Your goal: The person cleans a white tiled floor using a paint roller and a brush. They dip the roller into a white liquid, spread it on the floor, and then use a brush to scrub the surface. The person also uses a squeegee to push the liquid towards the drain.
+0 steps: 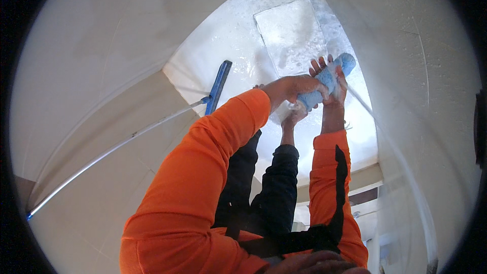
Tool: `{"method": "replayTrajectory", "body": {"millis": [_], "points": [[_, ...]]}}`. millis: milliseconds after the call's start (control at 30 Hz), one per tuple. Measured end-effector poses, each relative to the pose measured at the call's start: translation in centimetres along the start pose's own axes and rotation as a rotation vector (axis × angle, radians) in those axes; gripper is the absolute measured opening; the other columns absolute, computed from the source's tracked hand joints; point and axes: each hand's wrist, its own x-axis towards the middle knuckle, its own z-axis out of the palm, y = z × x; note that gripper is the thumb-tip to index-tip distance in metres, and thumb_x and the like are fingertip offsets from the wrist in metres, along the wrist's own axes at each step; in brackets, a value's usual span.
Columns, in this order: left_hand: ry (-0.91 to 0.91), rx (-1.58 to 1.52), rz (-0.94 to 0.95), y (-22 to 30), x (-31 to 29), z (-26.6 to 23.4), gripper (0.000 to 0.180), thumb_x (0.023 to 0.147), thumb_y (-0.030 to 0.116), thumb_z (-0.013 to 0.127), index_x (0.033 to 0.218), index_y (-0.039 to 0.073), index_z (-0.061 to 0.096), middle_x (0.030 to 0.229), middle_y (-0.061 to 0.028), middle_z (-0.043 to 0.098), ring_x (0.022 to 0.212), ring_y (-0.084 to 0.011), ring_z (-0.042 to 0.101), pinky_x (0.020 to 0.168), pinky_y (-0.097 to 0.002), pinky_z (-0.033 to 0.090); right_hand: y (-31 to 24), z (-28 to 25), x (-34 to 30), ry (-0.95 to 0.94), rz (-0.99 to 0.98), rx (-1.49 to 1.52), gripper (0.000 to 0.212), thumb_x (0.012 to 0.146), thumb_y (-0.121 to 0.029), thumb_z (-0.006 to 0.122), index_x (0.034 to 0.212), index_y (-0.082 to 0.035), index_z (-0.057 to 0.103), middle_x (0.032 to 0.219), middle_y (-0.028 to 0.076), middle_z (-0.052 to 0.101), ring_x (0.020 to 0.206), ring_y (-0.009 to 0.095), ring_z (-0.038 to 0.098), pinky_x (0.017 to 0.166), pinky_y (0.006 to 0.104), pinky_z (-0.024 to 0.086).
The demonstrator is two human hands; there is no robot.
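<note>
Holding fluffy blue cloth (324,82) bunched up above shiny white floor (225,30): our left grip (303,88) closed round near end, our right grip (337,89) loosely wrapped further along (blue squeegee (219,87) on long pole, off to our left).

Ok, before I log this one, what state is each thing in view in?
Cloth: blue, bunched lengthwise, looks wet
Left hand: closed around the cloth's lower end
Right hand: fingers partly curled around its upper part
Floor: wet, shiny
Panel: flat in the floor, looks wet
Squeegee: untouched, blade on the floor, handle slanting left
Foot: bare, on the floor
</note>
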Motion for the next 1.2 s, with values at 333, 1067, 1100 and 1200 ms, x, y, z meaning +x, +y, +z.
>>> {"method": "replayTrajectory", "body": {"millis": [333,1067,1100,1200], "points": [[0.682,0.815,0.064,-1.9,4.1,3.7,0.04,0.068,0.033,0.069,0.087,-0.002,0.063,0.093,-0.0203,0.065,0.09,-0.0333,0.065,0.077,-0.0404,0.053,0.2,-14.9,8.6,0.123,-0.466,-1.151,0.02,0.087,-0.022,0.056,0.096,-0.005,0.063,0.089,0.013,0.063,0.077,0.027,0.06,0.071,0.036,0.049],[0.221,0.377,-0.011,-2.7,0.7,0.2,0.031,0.078,0.026,0.063,0.099,0.003,0.065,0.096,-0.0183,0.065,0.084,-0.0289,0.065,0.075,-0.0386,0.052,-2.2,-11.8,6.7,0.022,-0.411,-0.83,0.004,0.081,-0.009,0.059,0.08,-0.005,0.059,0.084,0.004,0.061,0.076,0.016,0.06,0.063,0.0291,0.05],[0.318,0.532,-0.016,-2.9,0.7,1.1,0.029,0.077,0.025,0.064,0.096,0.003,0.065,0.093,-0.0191,0.065,0.084,-0.0302,0.065,0.075,-0.0393,0.052,-2.2,-10.7,6.5,0.158,-0.46,-1.077,0.011,0.079,-0.009,0.062,0.069,-0.005,0.058,0.077,0.001,0.061,0.07,0.012,0.058,0.058,0.0269,0.047],[0.579,0.948,-0.057,-2.3,0.6,4.0,0.037,0.072,0.021,0.067,0.1,-0.003,0.06,0.083,-0.022,0.066,0.084,-0.0328,0.066,0.075,-0.0395,0.053,-1.9,-8.1,5.4,0.166,-0.773,-1.391,0.024,0.076,-0.014,0.067,0.058,-0.007,0.054,0.063,-0.002,0.056,0.058,0.011,0.052,0.052,0.0282,0.041]]}}
